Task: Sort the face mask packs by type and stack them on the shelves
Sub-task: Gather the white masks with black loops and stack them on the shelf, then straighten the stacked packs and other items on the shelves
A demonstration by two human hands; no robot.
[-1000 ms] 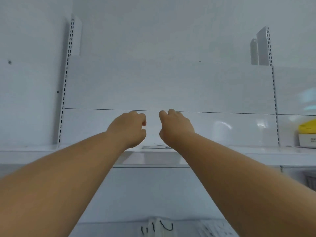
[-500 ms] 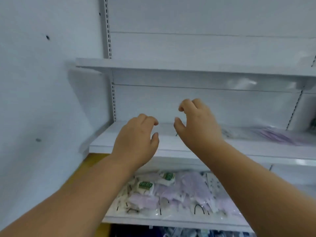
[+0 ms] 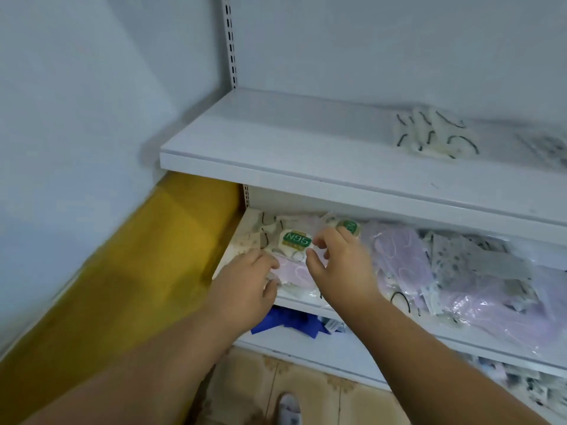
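On the middle shelf (image 3: 399,329), at nine o'clock of the mixed heap, both hands reach an N95 pack (image 3: 295,240). Left hand (image 3: 245,289) pinches a pink pack (image 3: 294,273) below it; right hand (image 3: 340,265) hovers released, fingers curled. Picking step; next, lift one type cleanly.

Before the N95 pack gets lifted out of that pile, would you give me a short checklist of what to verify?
1. N95 pack in view, label readable: ok.
2. Right hand fingertips at the pack's edge: ok.
3. Firm grip on it: cannot tell.
4. Left hand gripping anything: cannot tell.
5. Upper shelf has bare space at its left end: ok.
6. Second N95 pack nearby, partly hidden behind the right hand: ok.
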